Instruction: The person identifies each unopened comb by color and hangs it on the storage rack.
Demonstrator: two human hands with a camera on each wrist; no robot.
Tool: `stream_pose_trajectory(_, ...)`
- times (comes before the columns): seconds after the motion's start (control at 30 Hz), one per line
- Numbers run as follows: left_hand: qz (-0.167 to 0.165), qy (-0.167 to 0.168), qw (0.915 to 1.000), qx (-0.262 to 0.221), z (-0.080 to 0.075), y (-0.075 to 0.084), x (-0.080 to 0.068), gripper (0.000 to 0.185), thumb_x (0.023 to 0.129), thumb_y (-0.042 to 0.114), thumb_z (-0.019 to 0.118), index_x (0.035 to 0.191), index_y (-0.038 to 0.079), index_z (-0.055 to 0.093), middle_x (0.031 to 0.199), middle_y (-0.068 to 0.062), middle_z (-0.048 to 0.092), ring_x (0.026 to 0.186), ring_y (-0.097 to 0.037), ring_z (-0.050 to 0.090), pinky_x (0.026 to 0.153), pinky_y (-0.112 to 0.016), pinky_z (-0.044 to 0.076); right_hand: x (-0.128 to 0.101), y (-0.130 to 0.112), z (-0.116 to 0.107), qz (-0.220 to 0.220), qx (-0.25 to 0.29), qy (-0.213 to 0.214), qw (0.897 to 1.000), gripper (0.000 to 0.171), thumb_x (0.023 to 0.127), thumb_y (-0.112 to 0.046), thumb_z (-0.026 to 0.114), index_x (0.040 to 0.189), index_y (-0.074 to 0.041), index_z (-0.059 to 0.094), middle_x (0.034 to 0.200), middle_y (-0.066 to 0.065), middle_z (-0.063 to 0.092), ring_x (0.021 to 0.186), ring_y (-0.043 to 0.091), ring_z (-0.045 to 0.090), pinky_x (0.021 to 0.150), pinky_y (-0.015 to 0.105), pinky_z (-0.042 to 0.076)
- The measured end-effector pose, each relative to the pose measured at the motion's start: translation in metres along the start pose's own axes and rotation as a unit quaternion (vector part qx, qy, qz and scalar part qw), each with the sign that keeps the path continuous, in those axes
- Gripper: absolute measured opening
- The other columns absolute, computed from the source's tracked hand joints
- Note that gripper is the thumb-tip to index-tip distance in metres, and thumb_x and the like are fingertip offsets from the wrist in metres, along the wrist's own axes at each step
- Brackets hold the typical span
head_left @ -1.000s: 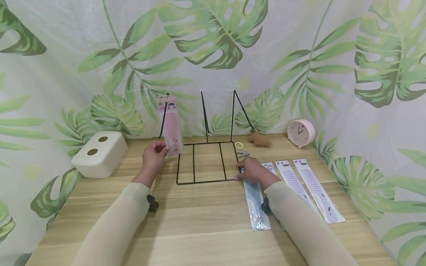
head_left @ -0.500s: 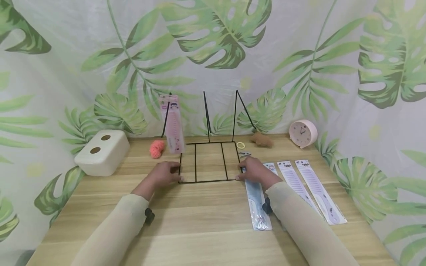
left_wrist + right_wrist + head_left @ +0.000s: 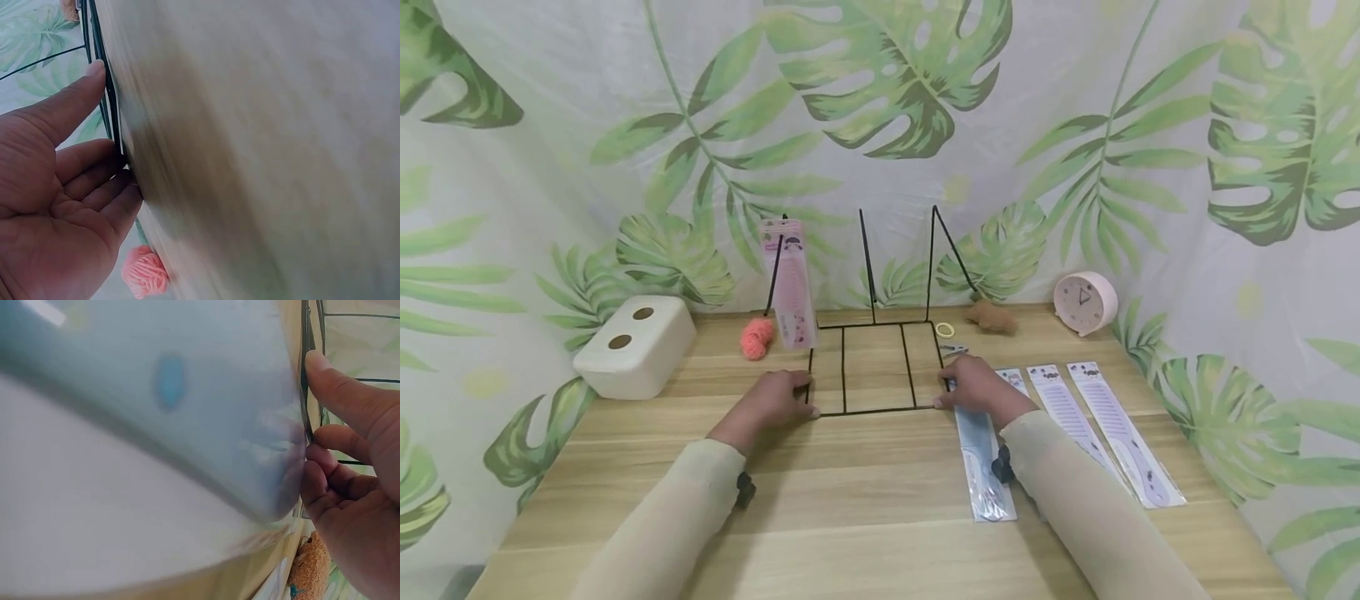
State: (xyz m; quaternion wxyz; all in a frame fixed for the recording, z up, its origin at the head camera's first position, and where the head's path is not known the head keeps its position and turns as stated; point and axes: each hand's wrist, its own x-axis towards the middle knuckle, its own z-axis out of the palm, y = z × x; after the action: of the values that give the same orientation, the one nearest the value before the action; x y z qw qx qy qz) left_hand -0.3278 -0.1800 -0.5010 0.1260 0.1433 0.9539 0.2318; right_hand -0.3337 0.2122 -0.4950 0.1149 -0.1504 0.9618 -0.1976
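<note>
A black wire rack stands on the table, its base flat and its hooks rising at the back. My left hand holds the base's left front corner, thumb at the front and fingers along the side wire. At the right front corner my right hand pinches the side wire in the same way. From the rack's left hook hangs a pink comb in a clear packet. Under my right wrist lies a packaged blue comb, also seen close and blurred in the right wrist view.
Two packaged purple combs lie at the right. A coral yarn ball and a white box with two holes are left of the rack. A yellow ring, clip, brown lump and pink clock sit to the right.
My left hand let go of the hanging pink comb packet and came down to the rack's left front corner, uncovering the yarn ball. My right hand stayed on the right corner.
</note>
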Motion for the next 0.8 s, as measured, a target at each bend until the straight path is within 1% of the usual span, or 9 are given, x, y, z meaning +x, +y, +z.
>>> stream_pose_trajectory(0.13, -0.001, 0.0, 1.0, 0.004, -0.001, 0.001, -0.002, 0.073, 0.097, 0.032, 0.085, 0.156, 0.001, 0.057, 0.161, -0.027, 0.054, 0.151, -0.049, 0.048, 0.127, -0.063, 0.038, -0.001, -0.006, -0.003, -0.006, -0.015, -0.003, 1.0, 0.062, 0.092, -0.033, 0.091, 0.141, 0.0, 0.072, 0.146, 0.02, 0.07, 0.139, 0.039, 0.062, 0.118, 0.053, 0.051)
stream_pose_trajectory(0.4, 0.0, 0.0, 0.9998, 0.02, 0.0, 0.002, -0.003, 0.073, 0.096, 0.032, 0.086, 0.155, 0.001, 0.058, 0.159, -0.027, 0.056, 0.15, -0.047, 0.051, 0.127, -0.061, 0.04, -0.007, -0.015, -0.009, 0.006, -0.017, -0.01, 1.0, 0.061, 0.092, -0.032, 0.09, 0.14, 0.001, 0.072, 0.147, 0.021, 0.069, 0.14, 0.04, 0.061, 0.118, 0.053, 0.051)
stream_pose_trajectory(0.63, -0.003, 0.005, 0.9995, 0.033, -0.001, 0.005, -0.004, 0.072, 0.095, 0.033, 0.086, 0.154, 0.0, 0.059, 0.158, -0.028, 0.058, 0.148, -0.046, 0.054, 0.126, -0.061, 0.041, -0.007, -0.013, -0.007, -0.004, -0.018, 0.002, 1.0, 0.06, 0.091, -0.031, 0.091, 0.138, 0.001, 0.073, 0.143, 0.02, 0.071, 0.134, 0.038, 0.065, 0.114, 0.053, 0.054)
stream_pose_trajectory(0.7, -0.004, 0.004, 0.9994, 0.033, -0.001, 0.005, -0.004, 0.072, 0.095, 0.032, 0.086, 0.154, 0.0, 0.059, 0.158, -0.027, 0.058, 0.147, -0.046, 0.055, 0.125, -0.061, 0.042, -0.007, -0.011, -0.005, -0.013, -0.024, 0.007, 1.0, 0.06, 0.092, -0.032, 0.091, 0.137, 0.001, 0.073, 0.14, 0.02, 0.073, 0.13, 0.036, 0.067, 0.112, 0.052, 0.055)
stream_pose_trajectory(0.8, -0.003, 0.006, 0.9994, 0.035, -0.001, 0.005, -0.004, 0.072, 0.095, 0.032, 0.087, 0.153, 0.001, 0.06, 0.157, -0.027, 0.059, 0.145, -0.045, 0.056, 0.125, -0.061, 0.042, -0.012, -0.007, -0.006, -0.026, -0.018, 0.023, 0.999, 0.062, 0.092, -0.034, 0.09, 0.139, 0.001, 0.072, 0.137, 0.02, 0.073, 0.129, 0.037, 0.067, 0.112, 0.054, 0.055)
